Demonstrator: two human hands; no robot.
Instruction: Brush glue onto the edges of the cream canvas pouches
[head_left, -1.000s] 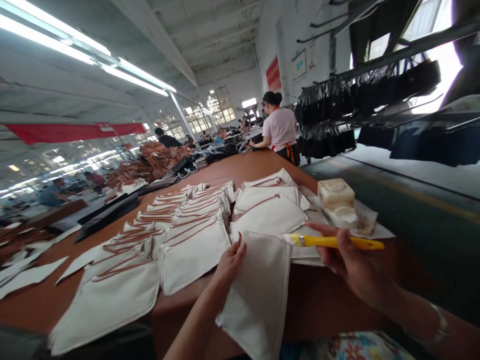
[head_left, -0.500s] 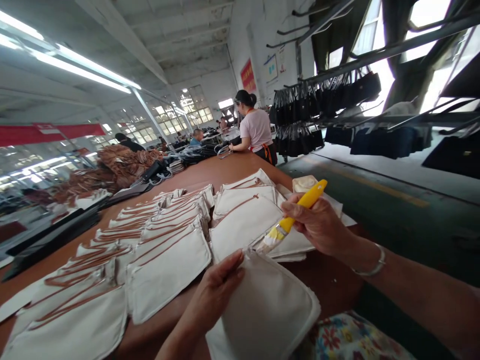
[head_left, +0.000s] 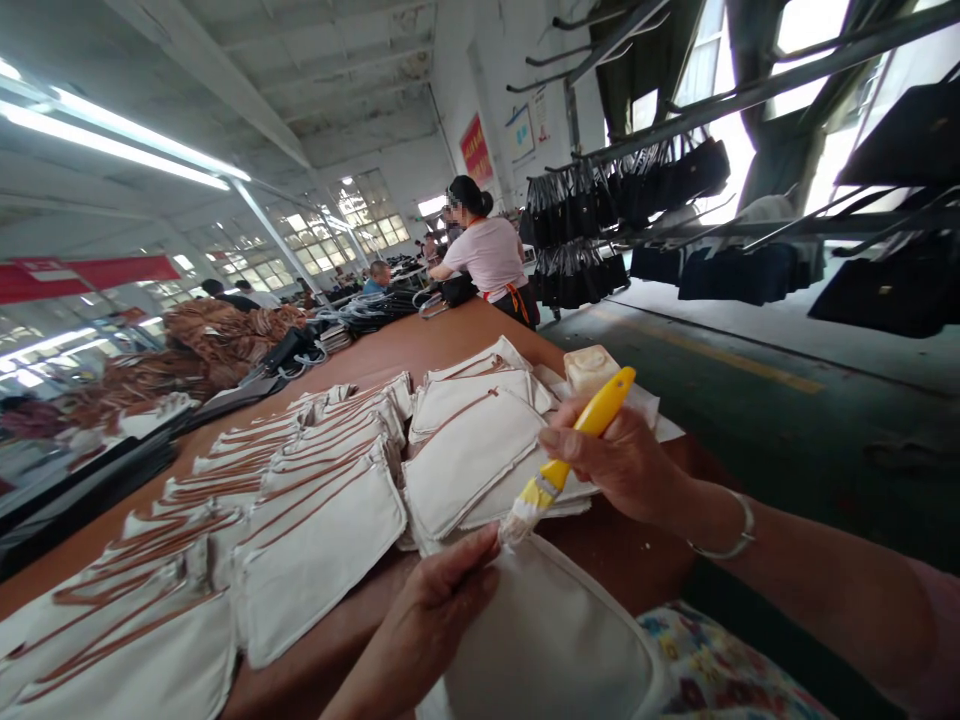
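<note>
My right hand [head_left: 626, 455] is closed around the yellow handle of a paintbrush [head_left: 589, 420]. The brush slants down to the left, and its pale, coated bristles touch the top edge of a cream fabric bag piece [head_left: 547, 630]. My left hand [head_left: 442, 600] pinches that same piece at its upper edge, thumb and fingertips beside the bristles. The piece hangs toward my lap, its lower part out of frame. Just beyond the brush lies a stack of similar cream pieces [head_left: 465, 460] with brown trim.
Overlapping rows of cream pieces [head_left: 322, 540] cover the left of the brown table [head_left: 420, 345]. A pale tub [head_left: 589, 370] stands near the table's right edge. A co-worker [head_left: 487, 250] stands at the far end. Black bags [head_left: 600, 210] hang on racks to the right.
The brush has moved slightly down and left along the piece's top edge, closer to my left fingertips. The piece has shifted a little lower. The co-worker's arm has moved and the view has turned slightly.
</note>
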